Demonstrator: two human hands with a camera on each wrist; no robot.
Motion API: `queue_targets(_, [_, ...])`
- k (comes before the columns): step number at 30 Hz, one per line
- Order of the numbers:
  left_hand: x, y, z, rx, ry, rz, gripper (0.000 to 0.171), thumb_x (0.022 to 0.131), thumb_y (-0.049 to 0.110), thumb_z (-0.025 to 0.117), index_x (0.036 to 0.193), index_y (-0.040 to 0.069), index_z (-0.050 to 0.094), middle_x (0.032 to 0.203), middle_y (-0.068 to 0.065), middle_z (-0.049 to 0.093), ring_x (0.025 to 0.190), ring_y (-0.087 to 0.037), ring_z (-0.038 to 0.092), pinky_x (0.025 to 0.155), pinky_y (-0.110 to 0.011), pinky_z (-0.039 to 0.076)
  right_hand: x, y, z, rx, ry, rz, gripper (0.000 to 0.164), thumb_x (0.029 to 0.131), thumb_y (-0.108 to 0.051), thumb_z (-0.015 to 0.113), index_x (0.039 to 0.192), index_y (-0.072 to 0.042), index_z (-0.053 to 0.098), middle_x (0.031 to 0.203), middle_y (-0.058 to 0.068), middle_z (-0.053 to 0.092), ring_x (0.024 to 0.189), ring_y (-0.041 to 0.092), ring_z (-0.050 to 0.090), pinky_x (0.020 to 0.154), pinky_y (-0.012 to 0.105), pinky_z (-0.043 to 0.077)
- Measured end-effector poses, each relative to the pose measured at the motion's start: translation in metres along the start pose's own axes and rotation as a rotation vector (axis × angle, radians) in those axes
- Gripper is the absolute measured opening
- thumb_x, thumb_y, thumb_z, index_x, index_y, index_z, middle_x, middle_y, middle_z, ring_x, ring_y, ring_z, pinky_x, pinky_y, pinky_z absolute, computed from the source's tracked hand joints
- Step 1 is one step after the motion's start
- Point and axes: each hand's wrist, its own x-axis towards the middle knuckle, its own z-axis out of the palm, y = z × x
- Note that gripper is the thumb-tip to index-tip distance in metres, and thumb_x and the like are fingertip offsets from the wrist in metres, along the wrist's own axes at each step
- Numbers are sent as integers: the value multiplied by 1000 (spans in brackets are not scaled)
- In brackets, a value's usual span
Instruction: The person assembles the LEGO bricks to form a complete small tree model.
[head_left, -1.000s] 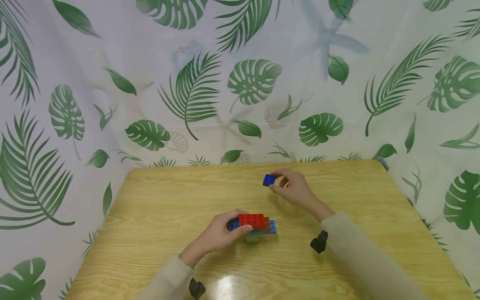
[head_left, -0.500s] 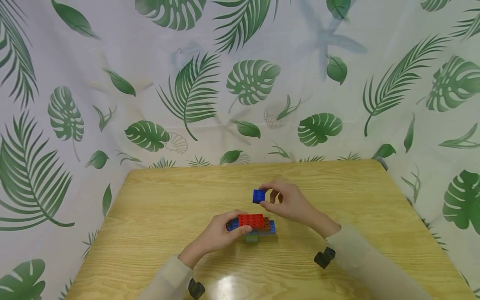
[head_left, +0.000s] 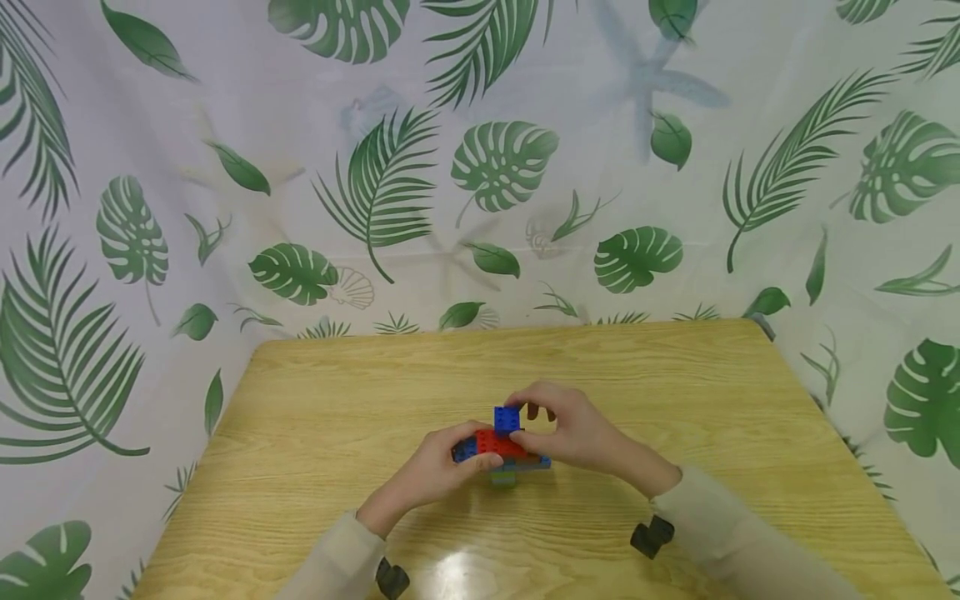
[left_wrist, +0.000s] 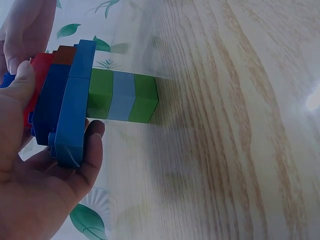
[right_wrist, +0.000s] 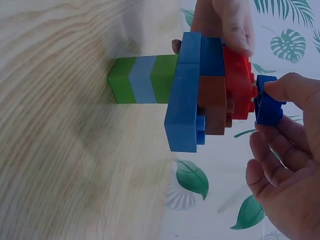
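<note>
A toy-brick structure stands on the wooden table (head_left: 337,400). Its narrow column has a green brick (right_wrist: 165,75), a light blue brick (right_wrist: 143,80) and another green brick (right_wrist: 121,82). Wider blue bricks (right_wrist: 182,105) lie across this column, with a dark blue brick (left_wrist: 51,102) and a brown brick (right_wrist: 212,102) above them. A red brick (right_wrist: 237,82) forms the top layer. My left hand (head_left: 442,468) grips the structure's left end, thumb at the red brick. Between thumb and fingers, my right hand (head_left: 573,431) pinches a small bright blue brick (head_left: 507,419), right at the red brick's studs.
A white curtain (head_left: 420,192) printed with green leaves hangs behind the table and along its sides. Black wrist cameras sit below both sleeves, one at the left (head_left: 392,577) and one at the right (head_left: 652,536). Wood surface surrounds the structure.
My right hand has brought the small blue brick down and leftward from the back of the table onto the red brick's top. The left hand keeps its grip in the same place.
</note>
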Motion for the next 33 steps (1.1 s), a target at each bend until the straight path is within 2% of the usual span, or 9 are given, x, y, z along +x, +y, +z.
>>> queue_targets(5, [-1, -1, -1, -18, -6, 8, 43, 102, 40, 70, 141, 22, 65, 127, -2, 73, 104, -13, 68, 88, -28, 56, -2, -3, 5, 2, -25, -22, 32, 90, -12, 83, 121, -9, 73, 109, 3, 74, 90, 21, 65, 72, 30, 52])
queue_targets(13, [-1, 0, -1, -22, -3, 17, 43, 101, 37, 70, 141, 22, 65, 124, -3, 73, 103, -13, 67, 88, -28, 55, -4, -6, 7, -11, -32, -52, 31, 90, -11, 83, 119, -10, 72, 108, 2, 73, 91, 18, 64, 73, 31, 53])
queue_targets(21, [-2, 3, -1, -15, -3, 19, 46, 100, 39, 70, 142, 20, 64, 126, -4, 73, 104, -14, 68, 88, -27, 55, -2, -8, 10, -50, -15, -116, 29, 86, -7, 82, 113, -7, 72, 107, 3, 72, 93, 17, 63, 83, 30, 57])
queue_targets(33, [-1, 3, -2, 5, -5, 18, 45, 101, 40, 70, 141, 21, 65, 123, -3, 73, 98, -12, 65, 84, -27, 54, 2, -13, 9, -77, -64, -88, 28, 86, -7, 80, 113, -7, 74, 110, 4, 72, 96, 18, 63, 83, 29, 57])
